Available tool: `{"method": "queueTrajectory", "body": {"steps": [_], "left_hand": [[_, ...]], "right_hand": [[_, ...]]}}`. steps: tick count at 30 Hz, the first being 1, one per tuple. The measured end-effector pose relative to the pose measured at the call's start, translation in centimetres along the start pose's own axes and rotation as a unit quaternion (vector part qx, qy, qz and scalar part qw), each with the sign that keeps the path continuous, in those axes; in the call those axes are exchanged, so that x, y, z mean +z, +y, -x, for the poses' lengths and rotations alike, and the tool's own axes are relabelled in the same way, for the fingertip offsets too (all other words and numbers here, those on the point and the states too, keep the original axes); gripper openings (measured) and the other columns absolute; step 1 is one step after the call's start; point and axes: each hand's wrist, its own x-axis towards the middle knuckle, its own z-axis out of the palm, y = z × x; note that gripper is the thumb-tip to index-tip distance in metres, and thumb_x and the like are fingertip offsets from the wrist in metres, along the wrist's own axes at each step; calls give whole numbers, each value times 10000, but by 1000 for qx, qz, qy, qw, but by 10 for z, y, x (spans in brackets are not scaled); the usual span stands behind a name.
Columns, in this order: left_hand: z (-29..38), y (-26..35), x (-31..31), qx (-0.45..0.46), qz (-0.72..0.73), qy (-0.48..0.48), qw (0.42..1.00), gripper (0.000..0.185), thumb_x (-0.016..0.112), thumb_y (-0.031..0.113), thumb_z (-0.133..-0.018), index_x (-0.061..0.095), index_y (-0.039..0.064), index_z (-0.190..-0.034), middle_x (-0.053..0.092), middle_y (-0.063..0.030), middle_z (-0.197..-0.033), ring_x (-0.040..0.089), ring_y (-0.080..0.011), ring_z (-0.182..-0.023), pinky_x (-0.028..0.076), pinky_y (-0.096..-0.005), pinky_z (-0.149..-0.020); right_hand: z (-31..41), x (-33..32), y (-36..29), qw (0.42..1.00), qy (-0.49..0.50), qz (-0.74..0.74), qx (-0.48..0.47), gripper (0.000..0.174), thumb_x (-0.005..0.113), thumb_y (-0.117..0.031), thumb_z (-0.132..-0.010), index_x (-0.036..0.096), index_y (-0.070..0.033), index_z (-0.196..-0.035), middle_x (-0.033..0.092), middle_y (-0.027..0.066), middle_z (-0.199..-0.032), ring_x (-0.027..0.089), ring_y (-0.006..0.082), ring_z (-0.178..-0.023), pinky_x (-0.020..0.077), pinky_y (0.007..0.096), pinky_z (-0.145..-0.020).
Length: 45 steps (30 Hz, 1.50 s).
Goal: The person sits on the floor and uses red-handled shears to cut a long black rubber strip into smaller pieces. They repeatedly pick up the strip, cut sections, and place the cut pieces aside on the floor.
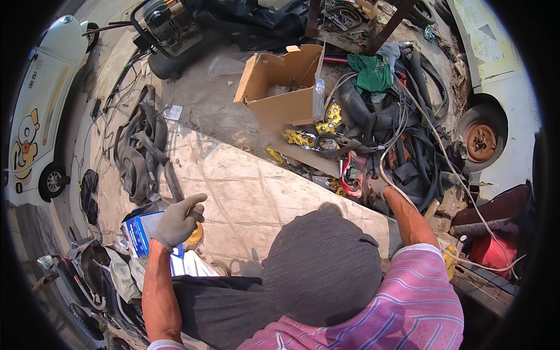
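My left hand, in a grey work glove, is raised over the left side with its index finger stretched out and the other fingers partly curled; nothing shows in it. Below and beside it lie a blue and white printed box, white papers and a round yellow thing. My right hand, also in a grey glove, reaches into the left edge of a heap of black rubber inner tubes. A red and silver part lies just left of it. Its fingertips are hard to make out.
An open cardboard box stands beyond yellow studded strips. A green cloth rests on the tubes; more tubes lie at left. An air compressor stands at the back. Vehicles flank both sides. A dark cap fills the near middle.
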Motion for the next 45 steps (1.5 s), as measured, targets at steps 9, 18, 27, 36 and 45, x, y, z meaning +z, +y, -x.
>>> {"method": "queueTrajectory", "body": {"steps": [9, 18, 27, 36, 45], "left_hand": [[-29, -4, 7, -66, 17, 5, 998, 424, 576, 276, -1111, 641, 45, -1460, 781, -102, -888, 713, -135, -767, 579, -314, -739], [-30, -4, 8, -47, 38, -8, 998, 427, 585, 241, -1092, 636, 39, -1465, 776, -117, -945, 737, -161, -844, 591, -338, -763], [-11, -8, -6, 16, -3, 20, 1000, 423, 583, 241, -1088, 641, 31, -1450, 764, -124, -931, 758, -187, -895, 586, -351, -802], [-12, -5, -6, 63, 28, 12, 998, 424, 587, 261, -1103, 624, 15, -1447, 759, -131, -899, 733, -187, -826, 574, -351, -808], [-24, -20, 4, 97, -134, 71, 984, 278, 633, 216, -1073, 703, 24, -1262, 757, -84, -936, 703, -183, -818, 570, -368, -771]], "right_hand": [[-30, 11, 40, 998, 12, 60, 31, 527, 708, -307, -938, 696, 53, -1322, 688, 247, -1366, 737, 333, -1129, 583, 481, -880], [-86, 87, 70, 733, -244, 593, -228, 354, 594, -169, -998, 744, 54, -1229, 770, 258, -1170, 769, 341, -1045, 566, 566, -780], [83, -23, -107, 907, -81, -396, -118, 391, 603, -96, -949, 683, 103, -1276, 723, 155, -976, 706, 179, -862, 584, 304, -760], [264, -82, -368, 754, -267, -414, -435, 661, 632, -168, -938, 493, 70, -1539, 695, 72, -1083, 657, 94, -885, 558, 248, -808], [352, -92, -510, 563, -364, -409, -619, 542, 708, -197, -966, 615, 67, -1430, 733, 157, -1261, 682, 202, -1162, 512, 343, -1073]]}}
